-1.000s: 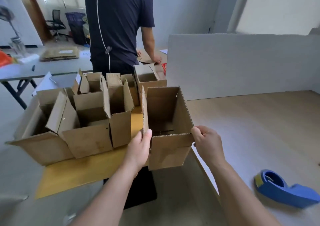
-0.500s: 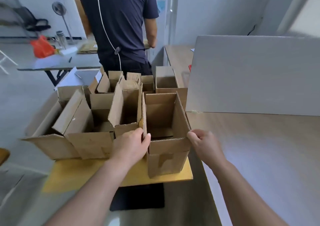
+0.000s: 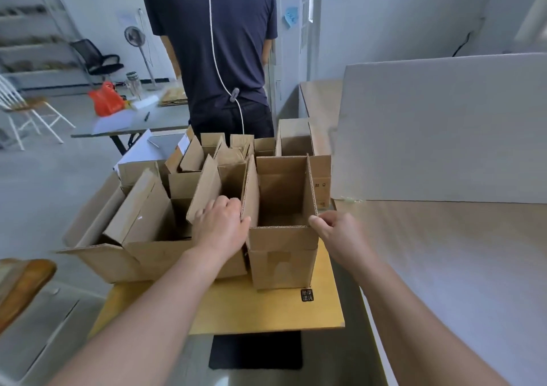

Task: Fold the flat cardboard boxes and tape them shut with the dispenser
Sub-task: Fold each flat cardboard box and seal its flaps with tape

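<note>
An open-topped cardboard box stands upright on a yellow board, its top flaps raised and clear tape on its near face. My left hand grips the box's left near corner, thumb against the left flap. My right hand pinches the right near corner. To the left, several other folded open boxes stand packed together on the same board. The tape dispenser is out of view.
A person in a dark shirt stands with their back to me just behind the boxes. A large grey sheet stands upright on the wooden table at right. A grey table with an orange bag sits at back left.
The box has come down from in the air onto the yellow board beside the other boxes. Both hands stayed on its near corners. My view turned left, and the blue dispenser left the frame.
</note>
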`<state>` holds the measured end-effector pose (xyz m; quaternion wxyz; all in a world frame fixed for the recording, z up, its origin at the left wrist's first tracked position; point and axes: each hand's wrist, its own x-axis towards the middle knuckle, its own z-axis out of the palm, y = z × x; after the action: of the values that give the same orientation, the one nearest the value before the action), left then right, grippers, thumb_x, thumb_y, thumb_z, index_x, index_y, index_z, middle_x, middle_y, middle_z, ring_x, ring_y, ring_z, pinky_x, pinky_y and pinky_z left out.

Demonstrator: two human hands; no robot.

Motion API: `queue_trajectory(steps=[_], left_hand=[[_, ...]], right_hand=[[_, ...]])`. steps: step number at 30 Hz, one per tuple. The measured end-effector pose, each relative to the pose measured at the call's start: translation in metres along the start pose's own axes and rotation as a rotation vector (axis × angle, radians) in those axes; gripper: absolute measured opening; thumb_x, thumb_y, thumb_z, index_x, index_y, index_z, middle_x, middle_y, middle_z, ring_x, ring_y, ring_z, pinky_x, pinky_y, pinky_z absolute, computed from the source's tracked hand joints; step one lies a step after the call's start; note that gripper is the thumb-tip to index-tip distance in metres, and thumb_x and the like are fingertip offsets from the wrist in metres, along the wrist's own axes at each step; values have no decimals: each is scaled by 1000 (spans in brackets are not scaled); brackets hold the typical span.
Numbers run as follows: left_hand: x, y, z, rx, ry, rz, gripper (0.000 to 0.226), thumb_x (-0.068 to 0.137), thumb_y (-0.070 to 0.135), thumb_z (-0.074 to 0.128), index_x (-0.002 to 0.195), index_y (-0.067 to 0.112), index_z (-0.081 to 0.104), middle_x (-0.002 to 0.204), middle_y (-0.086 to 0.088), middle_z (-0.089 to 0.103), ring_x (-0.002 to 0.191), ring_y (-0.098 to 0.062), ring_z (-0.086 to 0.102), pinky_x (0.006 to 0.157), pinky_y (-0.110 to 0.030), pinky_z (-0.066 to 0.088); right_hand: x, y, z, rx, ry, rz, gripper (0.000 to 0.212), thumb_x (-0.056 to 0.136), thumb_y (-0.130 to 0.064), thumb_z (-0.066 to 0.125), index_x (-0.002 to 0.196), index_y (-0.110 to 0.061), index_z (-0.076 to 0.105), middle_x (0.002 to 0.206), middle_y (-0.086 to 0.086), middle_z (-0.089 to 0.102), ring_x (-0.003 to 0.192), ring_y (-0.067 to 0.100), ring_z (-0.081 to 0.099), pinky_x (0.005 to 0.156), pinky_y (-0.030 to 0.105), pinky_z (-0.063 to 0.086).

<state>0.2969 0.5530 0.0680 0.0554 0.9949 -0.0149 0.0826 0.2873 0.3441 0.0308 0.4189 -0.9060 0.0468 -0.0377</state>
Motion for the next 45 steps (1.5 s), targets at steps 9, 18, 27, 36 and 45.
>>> queue_trajectory(steps=[9,18,27,36,45], left_hand=[[7,-13,3,-95,-128,-3,38,101,36,39,135,17,39,117,-2,62,99,-22,59,70,-32,45],[7,-19,-8,-223,-109,80,43,101,44,33,134,20,46,130,-2,54,113,-22,53,77,-32,42],[-26,49,-9,-399,53,510,45,96,41,49,133,16,52,132,-5,55,121,-22,50,100,-38,41],[-134,127,37,-525,-197,624,45,96,35,52,137,18,46,135,-1,53,125,-20,47,101,-34,39],[-228,276,38,-469,-290,897,50,96,38,50,141,18,41,138,-1,50,127,-19,45,103,-33,37]], right_hand=[[1,-9,8,-63,-2,12,33,98,-41,44,94,-17,67,78,-1,64,73,13,59,62,27,48],[-21,-28,-1,-276,68,131,39,99,-47,36,97,-16,60,87,1,62,84,21,59,68,34,47],[-111,-23,-39,-650,321,204,29,99,-31,41,122,-19,55,119,1,58,96,25,59,76,31,44],[-234,49,-90,-667,434,485,35,98,-28,40,131,-22,49,128,-1,54,106,25,56,80,31,43],[-370,127,-170,-658,618,762,36,98,-29,39,132,-27,49,130,-4,52,110,20,55,80,29,43]])
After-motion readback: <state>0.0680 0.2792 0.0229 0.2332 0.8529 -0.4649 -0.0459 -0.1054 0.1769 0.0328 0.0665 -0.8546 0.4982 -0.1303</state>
